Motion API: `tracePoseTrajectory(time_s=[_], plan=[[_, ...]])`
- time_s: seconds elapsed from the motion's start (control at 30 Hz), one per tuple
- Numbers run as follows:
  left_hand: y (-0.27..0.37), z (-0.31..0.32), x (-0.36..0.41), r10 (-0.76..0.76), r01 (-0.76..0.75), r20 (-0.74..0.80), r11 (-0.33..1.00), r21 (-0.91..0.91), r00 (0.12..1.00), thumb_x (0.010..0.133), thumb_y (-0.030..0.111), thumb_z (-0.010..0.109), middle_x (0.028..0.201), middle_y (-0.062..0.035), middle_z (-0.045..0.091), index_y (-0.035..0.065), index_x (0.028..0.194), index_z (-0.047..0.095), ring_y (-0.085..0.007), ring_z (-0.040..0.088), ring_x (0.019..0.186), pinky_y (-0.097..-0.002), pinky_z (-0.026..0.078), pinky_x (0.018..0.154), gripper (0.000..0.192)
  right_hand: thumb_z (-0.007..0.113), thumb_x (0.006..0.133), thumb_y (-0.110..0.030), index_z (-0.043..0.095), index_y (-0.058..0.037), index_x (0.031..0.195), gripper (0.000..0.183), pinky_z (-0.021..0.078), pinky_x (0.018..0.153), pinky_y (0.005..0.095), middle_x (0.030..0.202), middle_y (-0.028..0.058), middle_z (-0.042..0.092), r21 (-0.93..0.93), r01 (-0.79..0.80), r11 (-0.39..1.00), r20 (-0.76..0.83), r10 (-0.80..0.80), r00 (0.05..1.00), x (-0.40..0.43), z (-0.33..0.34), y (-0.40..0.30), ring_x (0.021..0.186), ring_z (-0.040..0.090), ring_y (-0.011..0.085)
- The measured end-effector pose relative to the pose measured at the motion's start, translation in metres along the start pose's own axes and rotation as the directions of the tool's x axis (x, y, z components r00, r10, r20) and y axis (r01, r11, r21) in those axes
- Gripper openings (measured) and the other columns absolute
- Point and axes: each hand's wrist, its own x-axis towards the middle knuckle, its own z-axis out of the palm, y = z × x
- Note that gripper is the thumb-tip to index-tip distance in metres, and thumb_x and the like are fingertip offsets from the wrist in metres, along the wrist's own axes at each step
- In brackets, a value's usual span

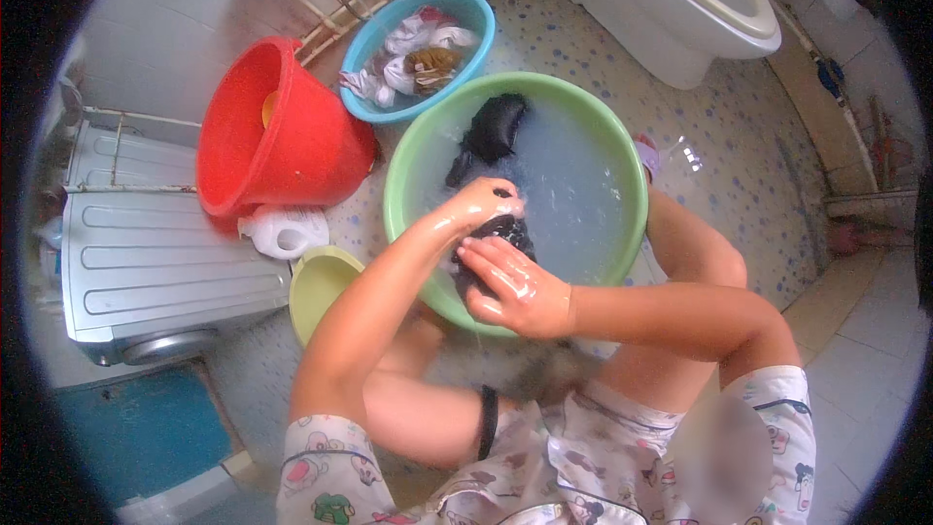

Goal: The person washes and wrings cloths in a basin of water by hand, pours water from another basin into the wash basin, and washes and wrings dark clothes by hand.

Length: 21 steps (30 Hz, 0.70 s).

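Observation:
A wet black cloth (515,232) is bunched over the near rim of a large green plastic basin (397,211). My left hand (487,205) is closed in a fist around its upper part. Lower down, my right hand (519,290) lies on the same cloth, fingers over it and thumb on the near side. Both hands are wet and shiny. Cloudy water (576,182) fills the basin. More black fabric (498,127) bulges above the water near the far side; whether it is one piece with the cloth I hold cannot be seen.
A blue basin (490,22) behind holds white and brown clothes (431,62). To the left are a tilted red bucket (313,138), a white plastic jug (291,232), a yellow-green basin (317,292) and a washing machine (175,255). A toilet (670,7) stands at the back right.

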Motion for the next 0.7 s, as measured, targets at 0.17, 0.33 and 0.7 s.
tracePoseTrajectory(time_s=[0.17, 0.33, 0.7], plan=[[-0.041, 0.006, 0.025, 0.050, 0.038, -0.376, 0.974, 0.224, 0.925, 0.064, 0.021, 0.064, 0.069, -0.0083, 0.059, 0.0013, 0.075, 0.059, -0.0170, 0.052, 0.061, -0.0290, 0.043, 0.059, 0.023, 0.056, 0.065, -0.011, 0.049, -0.0009, 0.088, 0.026, 0.0373, 0.086, 0.0452, 0.107, 0.0223, 0.046, 0.404, -0.373, 0.835, 0.106, 0.362, 0.926, -0.029, 0.038, 0.031, 0.097, 0.044, 0.0382], [-0.080, -0.019, 0.015, -0.238, -0.108, -0.295, 0.580, -0.808, 0.926, 0.080, 0.022, 0.055, 0.089, -0.0110, 0.060, 0.0013, 0.094, 0.055, -0.0221, 0.059, 0.079, -0.0350, 0.047, 0.073, 0.025, 0.061, 0.069, -0.009, 0.044, -0.0058, 0.102, 0.038, 0.0376, 0.085, 0.0395, 0.111, 0.0127, 0.047, 0.419, -0.720, 0.554, -0.011, 0.796, 0.606, -0.055, 0.042, 0.065, 0.102, 0.046, 0.0288], [-0.158, -0.102, -0.215, -0.322, -0.588, -0.616, 0.193, -0.786, 0.718, 0.084, 0.031, 0.045, 0.113, -0.0111, 0.052, 0.0060, 0.112, 0.050, -0.0271, 0.049, 0.103, -0.0443, 0.037, 0.091, 0.038, 0.054, 0.078, -0.015, 0.054, -0.0047, 0.095, 0.020, 0.0435, 0.059, 0.0250, 0.078, 0.0060, 0.061, 0.470, -0.828, -0.305, 0.348, 0.926, -0.144, -0.152, 0.064, 0.091, 0.070, 0.058, 0.0137]])
